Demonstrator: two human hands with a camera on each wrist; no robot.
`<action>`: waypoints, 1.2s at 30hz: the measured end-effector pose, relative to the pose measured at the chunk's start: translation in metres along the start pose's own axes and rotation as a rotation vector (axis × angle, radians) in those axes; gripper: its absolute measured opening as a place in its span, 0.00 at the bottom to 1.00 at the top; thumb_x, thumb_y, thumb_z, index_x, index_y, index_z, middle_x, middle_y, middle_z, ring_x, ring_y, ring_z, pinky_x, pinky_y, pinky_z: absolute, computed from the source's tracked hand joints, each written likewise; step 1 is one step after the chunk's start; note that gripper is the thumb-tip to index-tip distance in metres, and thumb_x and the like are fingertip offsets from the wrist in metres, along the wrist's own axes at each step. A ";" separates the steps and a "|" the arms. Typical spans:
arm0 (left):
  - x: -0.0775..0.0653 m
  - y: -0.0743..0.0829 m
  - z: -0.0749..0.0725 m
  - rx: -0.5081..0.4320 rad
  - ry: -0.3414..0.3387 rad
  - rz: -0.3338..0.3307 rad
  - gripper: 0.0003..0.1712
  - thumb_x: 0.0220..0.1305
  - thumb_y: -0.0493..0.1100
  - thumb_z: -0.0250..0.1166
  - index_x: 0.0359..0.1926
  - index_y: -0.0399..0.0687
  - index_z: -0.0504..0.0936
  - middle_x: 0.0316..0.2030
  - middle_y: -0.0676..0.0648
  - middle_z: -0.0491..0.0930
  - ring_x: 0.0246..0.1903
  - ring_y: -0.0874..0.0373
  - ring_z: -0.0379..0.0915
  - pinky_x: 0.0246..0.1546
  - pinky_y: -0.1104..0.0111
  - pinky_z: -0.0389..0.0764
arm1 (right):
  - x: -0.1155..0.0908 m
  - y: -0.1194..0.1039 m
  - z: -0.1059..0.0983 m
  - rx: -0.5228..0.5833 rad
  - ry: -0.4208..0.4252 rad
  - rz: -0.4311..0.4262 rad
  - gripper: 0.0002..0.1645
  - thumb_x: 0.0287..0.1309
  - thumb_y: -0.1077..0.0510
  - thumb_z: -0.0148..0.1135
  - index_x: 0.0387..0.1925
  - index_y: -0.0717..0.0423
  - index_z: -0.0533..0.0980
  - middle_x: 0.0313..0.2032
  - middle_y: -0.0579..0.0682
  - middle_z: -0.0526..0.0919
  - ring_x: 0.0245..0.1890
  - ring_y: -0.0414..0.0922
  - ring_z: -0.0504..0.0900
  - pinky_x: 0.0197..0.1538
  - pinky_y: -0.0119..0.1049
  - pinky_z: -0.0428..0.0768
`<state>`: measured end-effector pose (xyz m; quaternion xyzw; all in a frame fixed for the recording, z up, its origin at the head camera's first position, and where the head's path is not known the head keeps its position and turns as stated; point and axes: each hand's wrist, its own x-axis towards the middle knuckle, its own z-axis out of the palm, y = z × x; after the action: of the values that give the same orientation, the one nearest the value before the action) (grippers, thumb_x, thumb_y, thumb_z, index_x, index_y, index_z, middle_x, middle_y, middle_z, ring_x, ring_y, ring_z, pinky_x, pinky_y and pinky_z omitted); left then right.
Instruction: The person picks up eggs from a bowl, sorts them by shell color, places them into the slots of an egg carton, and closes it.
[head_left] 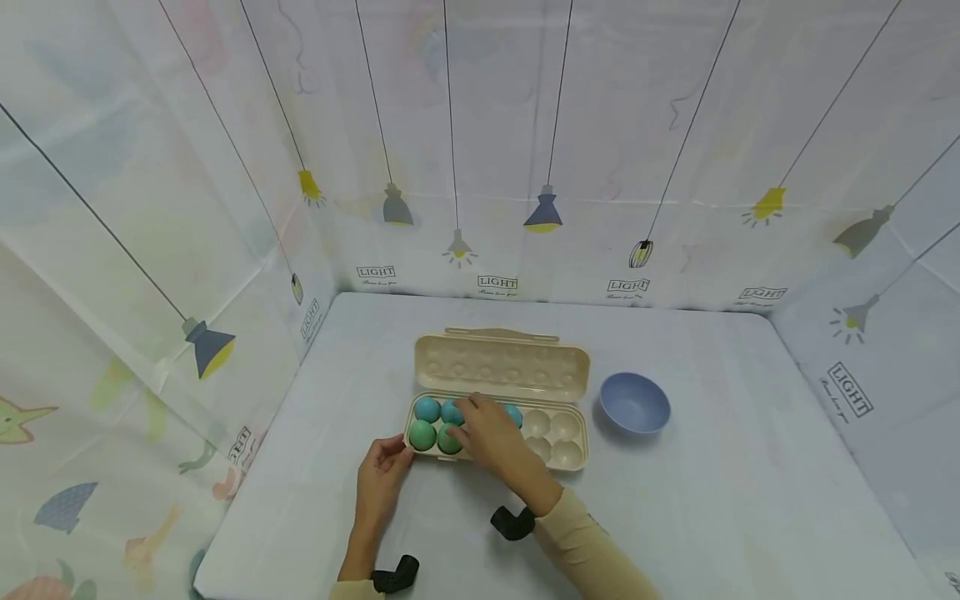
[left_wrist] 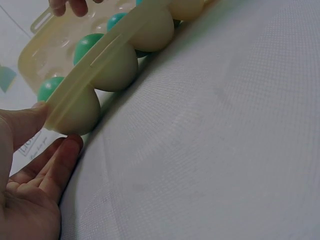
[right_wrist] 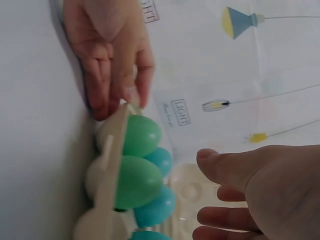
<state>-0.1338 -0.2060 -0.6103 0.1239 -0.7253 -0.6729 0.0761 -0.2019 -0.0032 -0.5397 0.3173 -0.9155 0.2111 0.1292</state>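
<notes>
A cream plastic egg carton [head_left: 566, 455] lies with its lid [head_left: 502, 369] folded back. Green eggs [head_left: 422, 435] fill cups at the front left, with blue eggs [head_left: 427, 409] in the row behind. On the right side, several cups hold nothing. My left hand [head_left: 381, 482] grips the carton's left front corner; in the left wrist view its thumb [left_wrist: 27, 122] touches the rim and its fingertips reach under a cup. Over the eggs is my right hand [head_left: 491, 435], palm down. The right wrist view shows its thumb [right_wrist: 225, 165] and fingers apart, with nothing between them.
A blue bowl [head_left: 635, 403] stands on the white tabletop [head_left: 735, 467], just right of the carton. Printed cloth walls [head_left: 480, 150] rise behind and at both sides. A black band [head_left: 513, 523] is on my right wrist, another [head_left: 396, 575] on my left.
</notes>
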 end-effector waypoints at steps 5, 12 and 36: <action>-0.001 0.001 0.001 0.020 0.009 0.000 0.20 0.66 0.37 0.67 0.57 0.34 0.77 0.52 0.34 0.81 0.44 0.64 0.82 0.44 0.80 0.80 | 0.007 0.005 -0.022 -0.034 0.080 -0.029 0.24 0.58 0.50 0.73 0.52 0.59 0.79 0.43 0.54 0.83 0.45 0.51 0.83 0.47 0.45 0.83; -0.002 0.001 0.001 0.036 0.012 0.006 0.21 0.66 0.38 0.68 0.57 0.34 0.78 0.53 0.34 0.81 0.45 0.62 0.82 0.45 0.80 0.80 | 0.026 0.022 -0.053 -0.016 0.110 0.046 0.25 0.64 0.48 0.67 0.56 0.58 0.77 0.49 0.55 0.82 0.50 0.53 0.82 0.53 0.48 0.82; 0.013 -0.034 0.000 0.036 0.037 0.012 0.23 0.65 0.46 0.70 0.57 0.42 0.79 0.53 0.39 0.81 0.47 0.61 0.82 0.45 0.81 0.79 | 0.012 0.155 -0.082 0.257 0.151 0.576 0.33 0.79 0.47 0.36 0.64 0.70 0.70 0.62 0.71 0.74 0.64 0.68 0.71 0.67 0.61 0.69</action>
<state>-0.1434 -0.2113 -0.6446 0.1335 -0.7366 -0.6567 0.0915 -0.3012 0.1384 -0.5107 0.0424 -0.9213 0.3759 0.0905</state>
